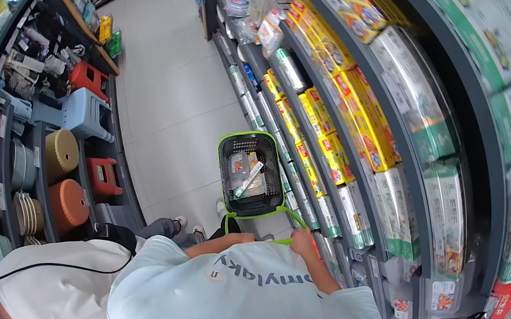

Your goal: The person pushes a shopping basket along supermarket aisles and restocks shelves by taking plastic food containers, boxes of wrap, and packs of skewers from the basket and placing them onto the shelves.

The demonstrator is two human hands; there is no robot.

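Observation:
A black shopping basket [221, 168] with a bright green rim hangs in front of my body, above the floor. Its green handle [282, 241] reaches back toward my torso. My right hand [303, 240] is closed round the right part of this handle. My left hand [240, 238] is closed at the handle's left part, fingers partly hidden. Inside the basket lie a clear plastic pack [239, 164] with an orange label, a slim white and green box [248, 181] set at a slant, and other packages.
Shelves on the right hold yellow boxes [365, 119] and green-and-white boxes [418, 94]. The left shelf carries stools [89, 113] and round containers [68, 204]. A person in a white shirt [65, 280] stands close on my left. A tiled aisle [164, 68] runs ahead.

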